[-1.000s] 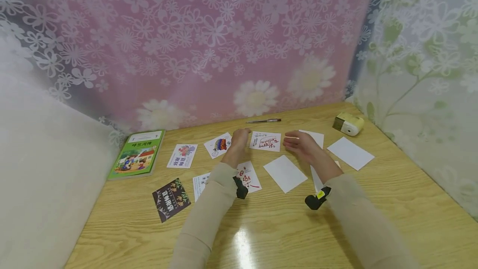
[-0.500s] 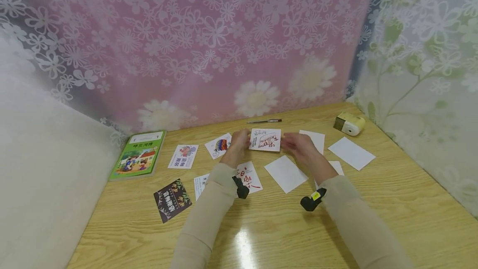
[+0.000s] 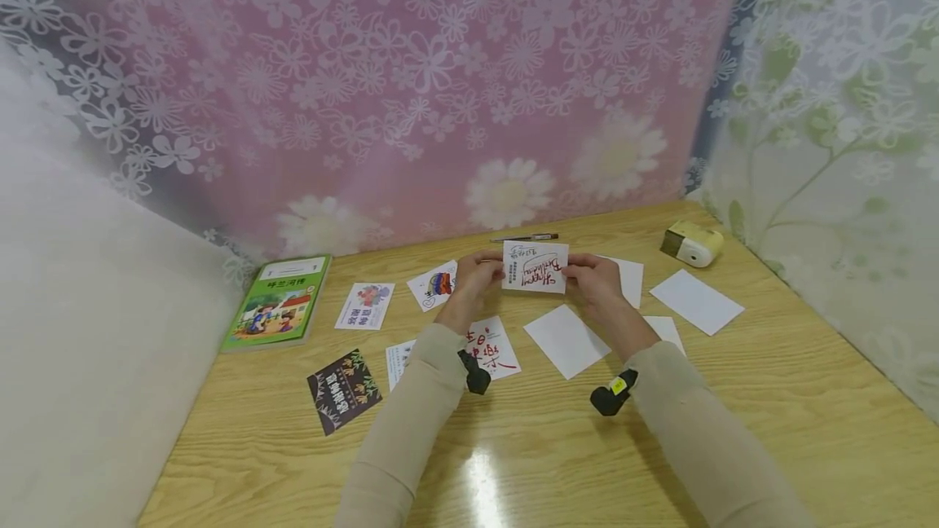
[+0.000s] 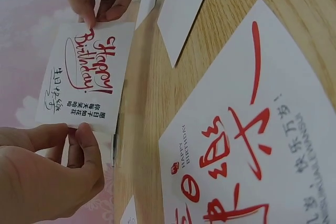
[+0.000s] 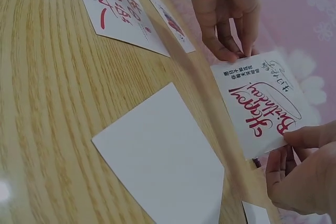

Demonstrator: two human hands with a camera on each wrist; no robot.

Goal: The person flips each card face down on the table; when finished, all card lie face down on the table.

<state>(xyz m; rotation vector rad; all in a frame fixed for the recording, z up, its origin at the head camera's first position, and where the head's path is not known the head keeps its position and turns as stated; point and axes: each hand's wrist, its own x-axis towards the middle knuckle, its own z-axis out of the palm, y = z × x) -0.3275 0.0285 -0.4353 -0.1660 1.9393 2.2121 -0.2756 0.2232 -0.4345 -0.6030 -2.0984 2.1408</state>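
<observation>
birthday card (image 3: 535,266), white with red "happy birthday" lettering, was lifted off the wooden table (image 3: 770,398) near the middle of its far edge, held between both hands with its printed face toward the person.

table came first in size, a pale wood top set against a pink flowered curtain (image 3: 411,88) at the far edge. a green picture book (image 3: 276,302) lay by the far left corner. a blank white card (image 3: 696,301) lay toward the right edge, and another blank white card (image 3: 566,340) lay near the middle, just on the near side of the held card. a white card with red characters (image 3: 493,346) lay beside it, partly under the left forearm. a black card (image 3: 343,390) lay toward the left edge, nearer the person. a small card with a colourful drawing (image 3: 365,305) and a second one (image 3: 434,285) lay along the far side between the book and the hands. a cream pencil sharpener (image 3: 691,244) stood by the far right corner. a pen (image 3: 525,238) lay along the far edge, behind the held card.

left hand (image 3: 475,275) pinched the card's left edge, thumb and fingertips (image 4: 84,132) closed narrowly on the paper. right hand (image 3: 592,279) pinched the opposite edge the same way, thumb in front and fingers behind.
</observation>
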